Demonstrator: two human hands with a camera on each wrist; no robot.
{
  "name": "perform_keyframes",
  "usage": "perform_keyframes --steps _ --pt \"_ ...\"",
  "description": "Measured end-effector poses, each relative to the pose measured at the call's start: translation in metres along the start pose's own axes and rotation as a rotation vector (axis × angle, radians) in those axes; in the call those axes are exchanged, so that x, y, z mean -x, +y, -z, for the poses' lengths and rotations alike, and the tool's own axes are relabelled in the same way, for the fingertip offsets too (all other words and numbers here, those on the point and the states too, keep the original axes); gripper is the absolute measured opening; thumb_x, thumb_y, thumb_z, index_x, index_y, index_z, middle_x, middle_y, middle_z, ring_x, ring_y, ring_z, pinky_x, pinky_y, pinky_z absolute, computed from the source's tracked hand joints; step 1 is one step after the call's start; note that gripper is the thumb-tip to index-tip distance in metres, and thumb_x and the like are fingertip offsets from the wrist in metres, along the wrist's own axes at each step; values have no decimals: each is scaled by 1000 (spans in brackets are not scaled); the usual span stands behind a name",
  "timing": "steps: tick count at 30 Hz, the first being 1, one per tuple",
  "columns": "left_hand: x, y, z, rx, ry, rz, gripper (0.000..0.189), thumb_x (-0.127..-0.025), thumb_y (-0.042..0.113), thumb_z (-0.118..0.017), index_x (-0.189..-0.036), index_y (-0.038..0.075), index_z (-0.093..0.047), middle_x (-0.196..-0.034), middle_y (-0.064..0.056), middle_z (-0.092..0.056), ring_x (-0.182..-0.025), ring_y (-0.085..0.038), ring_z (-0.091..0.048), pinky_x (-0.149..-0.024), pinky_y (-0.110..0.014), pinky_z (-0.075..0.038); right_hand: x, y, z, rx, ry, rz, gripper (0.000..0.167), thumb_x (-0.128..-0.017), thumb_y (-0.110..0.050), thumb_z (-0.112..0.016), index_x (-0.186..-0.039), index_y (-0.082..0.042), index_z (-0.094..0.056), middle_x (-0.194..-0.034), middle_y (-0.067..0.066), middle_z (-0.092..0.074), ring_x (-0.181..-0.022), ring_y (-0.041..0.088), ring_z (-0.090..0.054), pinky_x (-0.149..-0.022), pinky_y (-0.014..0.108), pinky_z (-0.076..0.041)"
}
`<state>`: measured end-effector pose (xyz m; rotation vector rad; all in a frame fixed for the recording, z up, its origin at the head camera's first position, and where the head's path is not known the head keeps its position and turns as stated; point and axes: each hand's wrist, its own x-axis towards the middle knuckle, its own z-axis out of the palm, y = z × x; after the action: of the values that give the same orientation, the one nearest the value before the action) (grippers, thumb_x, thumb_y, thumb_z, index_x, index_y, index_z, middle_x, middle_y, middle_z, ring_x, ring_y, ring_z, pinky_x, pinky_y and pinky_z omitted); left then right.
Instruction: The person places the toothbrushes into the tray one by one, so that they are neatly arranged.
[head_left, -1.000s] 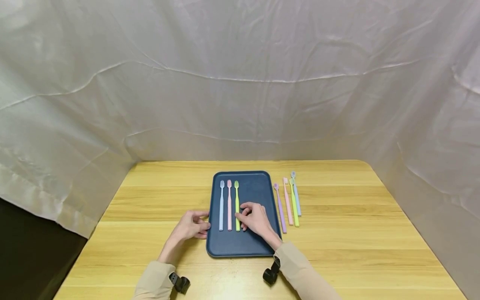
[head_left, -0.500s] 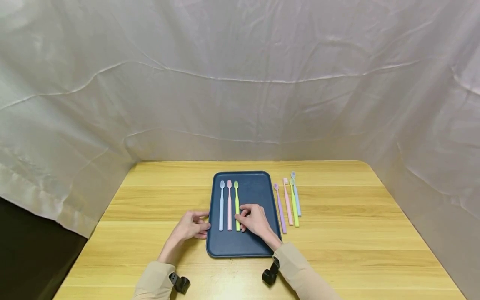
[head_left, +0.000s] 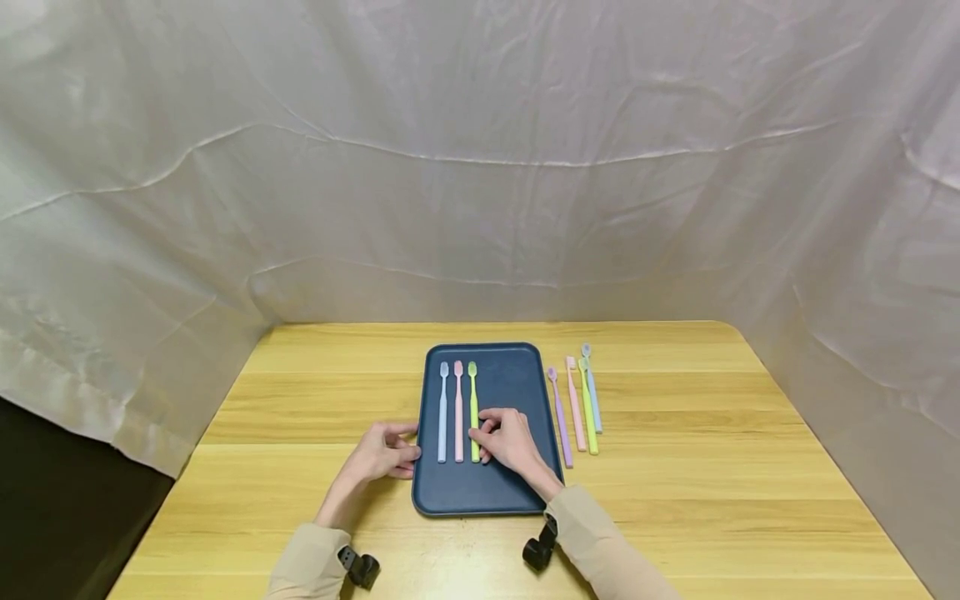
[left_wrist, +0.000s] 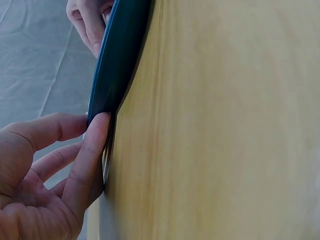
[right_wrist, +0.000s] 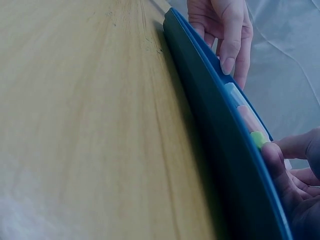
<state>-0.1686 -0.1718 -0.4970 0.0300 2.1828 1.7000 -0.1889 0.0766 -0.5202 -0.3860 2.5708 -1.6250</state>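
A dark blue tray point(head_left: 517, 375) lies on the wooden table. On it, side by side and lengthwise, are a light blue toothbrush point(head_left: 442, 417), a pink toothbrush point(head_left: 459, 417) and a lime green toothbrush point(head_left: 474, 396). My right hand point(head_left: 512, 439) reaches in over the tray's right side and pinches the green one's handle low down between thumb and forefinger. At the left edge, my left hand point(head_left: 381, 451) holds the tray's rim, thumb at the top and fingers along the outside. In the right wrist view, the green handle end point(right_wrist: 258, 139) shows at the right thumb tip.
Right of the tray, on the table point(head_left: 697, 467), lie a purple toothbrush point(head_left: 561, 421), another pink one point(head_left: 576, 408), another green one point(head_left: 588, 412) and another light blue one point(head_left: 595, 400). The last two overlap near their heads. A pale curtain point(head_left: 480, 208) hangs behind and around.
My right hand has shifted very slightly left and toward me, still at the green toothbrush's handle. The left hand, the tray and the other toothbrushes look unchanged.
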Motion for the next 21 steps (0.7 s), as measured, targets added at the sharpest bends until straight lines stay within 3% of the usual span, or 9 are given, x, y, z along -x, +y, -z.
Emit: perform_keyframes --steps 21 --pt "3 2 -1 -8 -16 -11 57 -90 -6 -65 -142 -18 -43 -88 -19 -68 -61 -15 -68 -65 -39 -69 1 -1 0 -10 4 -1 42 -93 -11 -71 -129 8 -63 -73 9 -71 -48 12 -64 -50 24 -62"
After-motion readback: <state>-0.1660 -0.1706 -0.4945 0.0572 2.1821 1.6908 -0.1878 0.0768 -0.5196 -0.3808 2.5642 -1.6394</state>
